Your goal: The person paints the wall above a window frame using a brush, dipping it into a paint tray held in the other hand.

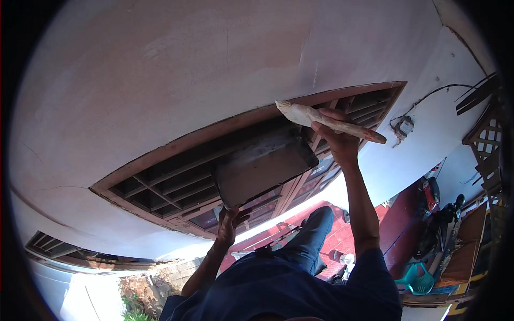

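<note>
My right hand (339,138) grips a wide paintbrush (357,130) by its wooden handle. The brush head points up and left, and its bristles and neck are coated in whitish paint. Below and left of the brush is a dark rectangular tray (265,172) with a thin rim and whitish smears along its far part. My left hand (228,226) holds this tray at its near left corner, with the thumb at the edge. Behind both hands is a brown wooden window frame (138,170) with slatted vents, set in the wall.
The pale plaster wall (192,72) has fine cracks and patchy colour. An electrical box (402,127) with a cable is fixed at right. Far below are red floor tiles (341,236), a motorcycle (437,228) and a turquoise plastic chair (419,279). Wooden lattice (488,138) stands at the right edge.
</note>
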A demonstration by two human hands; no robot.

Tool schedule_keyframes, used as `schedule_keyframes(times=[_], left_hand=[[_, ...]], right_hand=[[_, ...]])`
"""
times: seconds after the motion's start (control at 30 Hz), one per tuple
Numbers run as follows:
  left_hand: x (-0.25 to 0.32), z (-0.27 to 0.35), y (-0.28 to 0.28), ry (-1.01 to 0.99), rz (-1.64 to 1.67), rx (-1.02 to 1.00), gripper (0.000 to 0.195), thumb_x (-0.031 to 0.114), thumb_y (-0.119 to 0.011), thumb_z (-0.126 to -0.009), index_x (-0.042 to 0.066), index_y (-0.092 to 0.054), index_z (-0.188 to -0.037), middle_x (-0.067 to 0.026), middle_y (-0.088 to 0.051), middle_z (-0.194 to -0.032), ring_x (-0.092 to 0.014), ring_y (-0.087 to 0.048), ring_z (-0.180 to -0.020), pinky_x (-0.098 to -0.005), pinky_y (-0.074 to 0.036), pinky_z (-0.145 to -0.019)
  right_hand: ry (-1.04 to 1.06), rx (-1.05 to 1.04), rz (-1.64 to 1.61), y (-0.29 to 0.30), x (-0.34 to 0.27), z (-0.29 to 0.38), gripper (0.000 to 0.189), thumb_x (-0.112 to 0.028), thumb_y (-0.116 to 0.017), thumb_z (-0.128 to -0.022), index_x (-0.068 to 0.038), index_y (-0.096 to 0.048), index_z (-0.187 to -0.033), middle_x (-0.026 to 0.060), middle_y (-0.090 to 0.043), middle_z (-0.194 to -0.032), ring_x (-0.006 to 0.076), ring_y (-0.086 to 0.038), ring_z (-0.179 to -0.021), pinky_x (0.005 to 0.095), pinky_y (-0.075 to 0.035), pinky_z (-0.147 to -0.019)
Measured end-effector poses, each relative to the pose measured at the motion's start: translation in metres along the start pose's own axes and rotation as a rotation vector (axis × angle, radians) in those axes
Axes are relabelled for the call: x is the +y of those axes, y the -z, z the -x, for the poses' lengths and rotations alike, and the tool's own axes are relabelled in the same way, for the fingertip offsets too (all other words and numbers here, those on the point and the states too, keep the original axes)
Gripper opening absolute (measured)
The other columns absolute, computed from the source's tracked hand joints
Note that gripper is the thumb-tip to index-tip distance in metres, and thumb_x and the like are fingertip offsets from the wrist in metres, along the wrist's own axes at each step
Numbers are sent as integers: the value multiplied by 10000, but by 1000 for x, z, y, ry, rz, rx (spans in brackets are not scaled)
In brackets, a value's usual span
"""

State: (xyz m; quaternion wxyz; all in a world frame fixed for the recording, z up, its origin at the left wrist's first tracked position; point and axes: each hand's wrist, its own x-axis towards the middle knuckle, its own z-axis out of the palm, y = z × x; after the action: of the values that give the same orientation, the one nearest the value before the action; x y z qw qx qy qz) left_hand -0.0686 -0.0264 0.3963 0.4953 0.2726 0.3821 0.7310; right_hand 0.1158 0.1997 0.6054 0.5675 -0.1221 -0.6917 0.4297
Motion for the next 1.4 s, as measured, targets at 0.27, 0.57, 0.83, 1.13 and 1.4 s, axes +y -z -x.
schedule_keyframes(times=[0.27, 0.57, 0.83, 1.13, 1.4], left_hand=[[-7, -5, 5, -10, -1, -13, 577, 416, -584, -838, 50, -416, -1252, -103, -520, -1195, -310, -584, -1033, -433, -456, -857], [-2, 0, -1, 1, -54, 14, 631, 465, -575, -829, 48, -396, -1266, -120, -524, -1185, -286, -577, -1036, -426, -463, -858], [-8, -2, 3, -31, -48, 25, 548, 437, -585, -832, 40, -445, -1182, -91, -536, -1076, -322, -618, -984, -430, -508, -812], [-3, -2, 0, -31, -33, -7, 613, 460, -572, -830, 37, -426, -1247, -115, -516, -1181, -313, -572, -1040, -441, -451, -865], [-8, -3, 2, -49, -55, 7, 632, 513, -562, -825, 32, -436, -1214, -100, -504, -1181, -325, -592, -1012, -438, -499, -846]], right_hand=[[487, -272, 515, -8, -37, -75, 202, -19, -696, -763, -42, -656, -960, 77, -660, -910, 127, -632, -809, 244, -514, -719], [594, -139, 454, -13, -48, -64, 193, -31, -689, -781, -29, -653, -970, 71, -657, -942, 136, -621, -845, 252, -507, -745], [469, -296, 605, -1, -12, -42, 234, -69, -720, -738, -134, -653, -953, 40, -668, -896, 183, -642, -837, 313, -498, -782], [617, -163, 555, -5, -50, -74, 247, 12, -700, -729, -76, -659, -956, 75, -663, -920, 170, -646, -828, 259, -533, -738], [520, -282, 659, 7, -6, -47, 252, -65, -737, -712, -137, -661, -941, 37, -665, -869, 164, -641, -805, 301, -517, -749]])
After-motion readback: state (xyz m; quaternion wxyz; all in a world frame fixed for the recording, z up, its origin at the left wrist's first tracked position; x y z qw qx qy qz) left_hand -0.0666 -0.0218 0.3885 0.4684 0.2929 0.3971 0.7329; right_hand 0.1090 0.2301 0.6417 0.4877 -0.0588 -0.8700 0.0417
